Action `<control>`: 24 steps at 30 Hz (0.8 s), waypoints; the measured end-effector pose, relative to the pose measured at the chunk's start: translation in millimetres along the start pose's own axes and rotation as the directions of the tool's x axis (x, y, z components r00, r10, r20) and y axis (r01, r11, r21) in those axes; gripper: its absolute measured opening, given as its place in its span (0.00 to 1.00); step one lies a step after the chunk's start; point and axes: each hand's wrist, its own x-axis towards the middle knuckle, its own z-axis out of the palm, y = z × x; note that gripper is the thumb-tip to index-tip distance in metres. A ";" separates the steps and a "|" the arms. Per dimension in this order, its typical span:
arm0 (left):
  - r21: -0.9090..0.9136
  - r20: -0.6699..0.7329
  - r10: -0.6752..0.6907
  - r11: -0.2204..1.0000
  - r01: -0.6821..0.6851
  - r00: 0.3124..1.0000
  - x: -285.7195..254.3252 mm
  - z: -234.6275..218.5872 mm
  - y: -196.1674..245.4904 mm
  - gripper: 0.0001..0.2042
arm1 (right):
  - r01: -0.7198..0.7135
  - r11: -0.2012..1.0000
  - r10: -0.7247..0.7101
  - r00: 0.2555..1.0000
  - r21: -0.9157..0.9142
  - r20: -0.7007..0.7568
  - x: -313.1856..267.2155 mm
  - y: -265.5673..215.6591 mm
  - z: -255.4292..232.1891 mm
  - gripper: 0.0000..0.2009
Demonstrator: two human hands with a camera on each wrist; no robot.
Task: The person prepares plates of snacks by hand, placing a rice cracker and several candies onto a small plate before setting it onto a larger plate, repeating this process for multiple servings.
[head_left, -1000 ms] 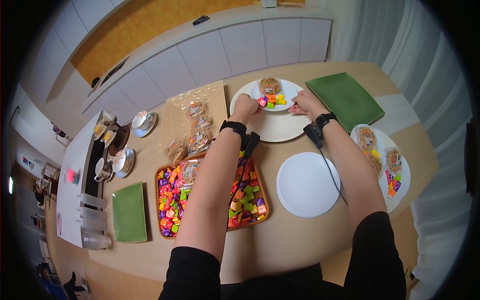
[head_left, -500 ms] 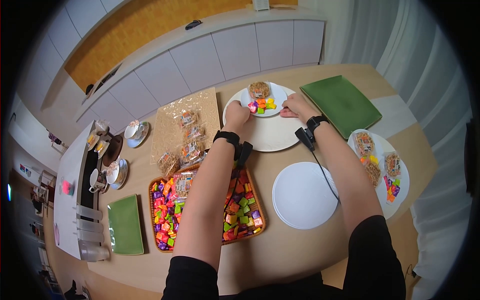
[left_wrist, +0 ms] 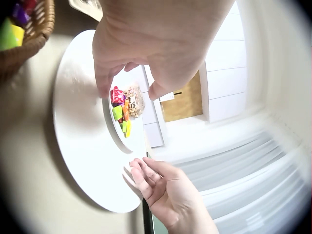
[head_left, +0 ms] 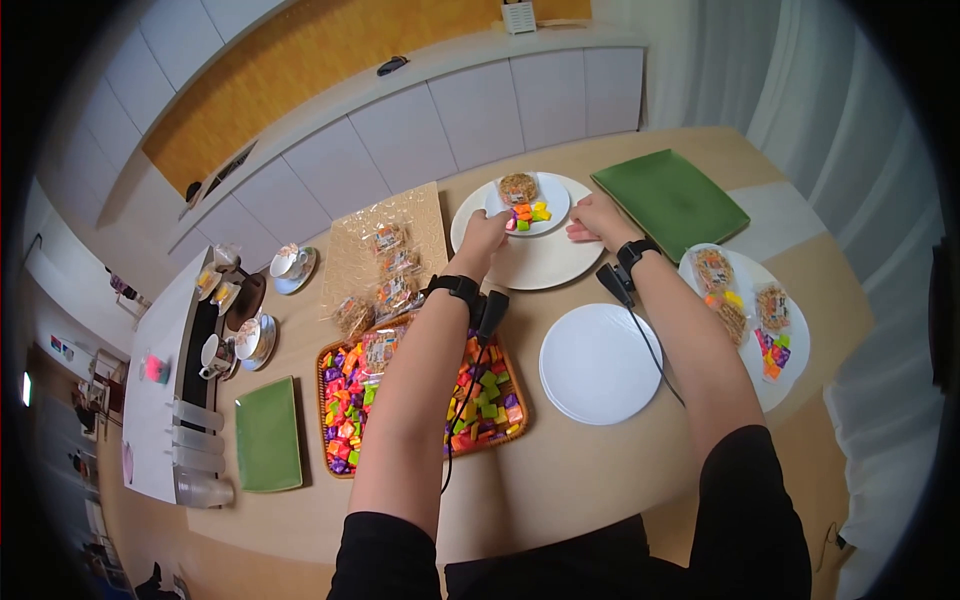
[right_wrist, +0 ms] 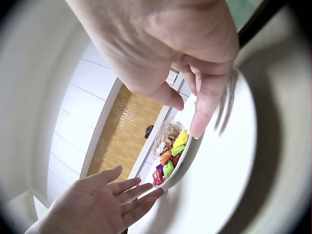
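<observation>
Left hand: the left hand (head_left: 486, 234) is reaching to the near-left edge of the small plate (head_left: 550, 199), its fingers loosely bent and holding nothing; the left wrist view is showing a fingertip (left_wrist: 103, 90) hanging just off the rim.
Right hand: the right hand (head_left: 596, 219) is lying at the plate's right side with fingers fairly straight and together, gripping nothing; the right wrist view is showing one fingertip (right_wrist: 199, 127) touching the rim or nearly so, too close to tell.
Small plate: it is sitting on the far half of the large white plate (head_left: 540, 262) and is carrying wrapped candies (head_left: 528, 213) and a packed rice cracker (head_left: 517, 187).
Head view only: it is taking in the basket of candies (head_left: 343, 412) under the left forearm, an empty white plate (head_left: 597, 363), two green plates (head_left: 668, 201), and a filled plate (head_left: 790, 335) at the right.
Wrist views only: each is looking across the small plate at the opposite hand's open palm (right_wrist: 92, 207), and each is showing a gap between the fingers and the food.
</observation>
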 end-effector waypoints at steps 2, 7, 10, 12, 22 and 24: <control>0.001 0.017 -0.007 1.000 0.007 1.000 -12.0 1.4 1.6 0.41 | 0.034 0.999 -0.033 0.999 -0.026 0.010 -17.2 -6.7 -6.9 0.20; -0.053 0.001 0.051 0.997 -0.051 0.999 -48.1 7.3 11.0 0.40 | 0.080 0.997 -0.078 0.994 -0.016 0.073 -53.6 -15.5 -36.2 0.20; 0.040 0.099 0.164 0.985 -0.169 0.981 -91.4 5.9 15.2 0.30 | 0.194 0.951 -0.152 0.972 -0.243 0.180 -96.6 -23.3 -55.5 0.16; 0.161 0.261 0.303 0.923 -0.351 0.917 -108.4 0.8 1.1 0.22 | 0.236 0.884 -0.166 0.965 -0.403 0.201 -140.9 -31.4 -69.1 0.15; 0.719 0.354 0.405 0.458 -0.522 0.843 -225.8 -1.4 -34.9 0.20 | 0.348 0.276 -0.339 0.908 -0.896 0.248 -261.5 8.6 -73.4 0.15; 0.709 0.386 0.376 0.464 -0.531 0.843 -230.4 1.1 -37.6 0.21 | 0.338 0.270 -0.320 0.915 -0.902 0.247 -268.3 10.1 -70.5 0.15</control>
